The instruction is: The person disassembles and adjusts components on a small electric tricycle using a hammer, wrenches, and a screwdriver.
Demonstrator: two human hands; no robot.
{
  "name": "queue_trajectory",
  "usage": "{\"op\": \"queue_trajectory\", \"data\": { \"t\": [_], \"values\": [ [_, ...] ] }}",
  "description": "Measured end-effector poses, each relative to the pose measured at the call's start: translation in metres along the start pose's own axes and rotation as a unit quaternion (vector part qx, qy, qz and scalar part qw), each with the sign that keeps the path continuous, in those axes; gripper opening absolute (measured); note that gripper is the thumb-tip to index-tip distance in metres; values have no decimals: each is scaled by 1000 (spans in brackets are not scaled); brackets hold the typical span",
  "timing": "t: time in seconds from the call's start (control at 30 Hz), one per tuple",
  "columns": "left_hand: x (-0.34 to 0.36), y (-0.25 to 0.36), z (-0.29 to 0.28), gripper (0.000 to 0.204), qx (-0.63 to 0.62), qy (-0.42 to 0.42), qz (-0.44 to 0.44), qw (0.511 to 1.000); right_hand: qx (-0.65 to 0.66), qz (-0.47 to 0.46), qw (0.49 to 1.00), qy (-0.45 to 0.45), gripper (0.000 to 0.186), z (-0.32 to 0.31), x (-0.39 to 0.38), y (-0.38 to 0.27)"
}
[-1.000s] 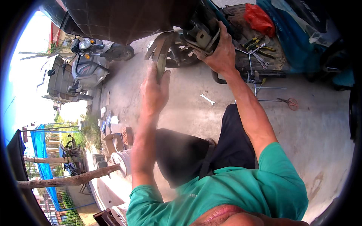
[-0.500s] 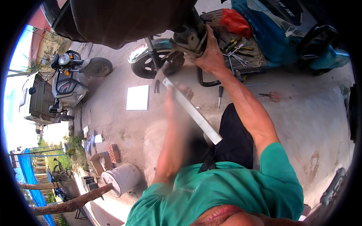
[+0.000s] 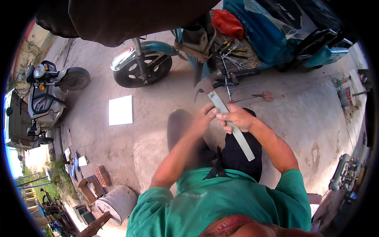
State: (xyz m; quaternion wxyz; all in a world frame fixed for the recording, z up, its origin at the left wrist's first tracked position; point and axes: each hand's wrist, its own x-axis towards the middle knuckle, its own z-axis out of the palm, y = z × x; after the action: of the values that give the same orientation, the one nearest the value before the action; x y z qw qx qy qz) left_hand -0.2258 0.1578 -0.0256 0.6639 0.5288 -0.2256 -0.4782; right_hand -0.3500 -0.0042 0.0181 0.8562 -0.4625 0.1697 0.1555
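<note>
1. The ground is bare, dusty, grey-brown concrete (image 3: 292, 130), outdoors in strong light, with green weeds (image 3: 65, 179) along its left edge.
2. A large dark-brown cover (image 3: 130, 19) hangs across the top, hiding what lies behind it.
3. Beyond the hands stands a teal vehicle, its black spoked front wheel (image 3: 152, 74) on the concrete; its footboard bears a crumpled red plastic bag (image 3: 228, 24) and dark-handled pliers (image 3: 238, 50).
4. A white square panel (image 3: 121, 110) lies flat to the left; a grey three-wheeler (image 3: 46, 98) is parked farther off.
5. Nearer are a whitish round bucket (image 3: 118, 203) and an orange perforated brick (image 3: 102, 176); orange-handled scissors (image 3: 268, 96) lie to the right.
6. The rust-brown-headed claw hammer (image 3: 240, 138) slants before the person's legs, head away (its handle is flat and pale).
7. The right hand (image 3: 240, 118) curls around the handle; the left hand (image 3: 205, 117) bunches its fingers beside it, though whether they pinch it cannot be told.
</note>
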Motion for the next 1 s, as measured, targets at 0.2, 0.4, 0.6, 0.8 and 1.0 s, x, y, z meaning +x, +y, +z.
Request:
{"op": "queue_trajectory", "data": {
  "t": [0.2, 0.4, 0.6, 0.8, 1.0],
  "values": [
    [39, 92, -77, 52, 156, 196, 212, 944, -67, 16, 978, 196, 28, 7, -31, -1],
    [151, 154, -45, 54, 202, 241, 495, 810, -229, 104, 947, 200, 31, 14, -21, -13],
    [149, 153, -37, 46, 141, 207, 469, 847, -308, 86, 914, 250, 24, 13, -5, -22],
    [144, 157, -44, 42, 157, 242, 449, 845, -348, 38, 909, 224, 25, 39, -12, -64],
    [145, 155, -34, 40, 185, 277, 432, 838, -265, 71, 938, 213, 18, 23, -17, -42]
  ]
}}
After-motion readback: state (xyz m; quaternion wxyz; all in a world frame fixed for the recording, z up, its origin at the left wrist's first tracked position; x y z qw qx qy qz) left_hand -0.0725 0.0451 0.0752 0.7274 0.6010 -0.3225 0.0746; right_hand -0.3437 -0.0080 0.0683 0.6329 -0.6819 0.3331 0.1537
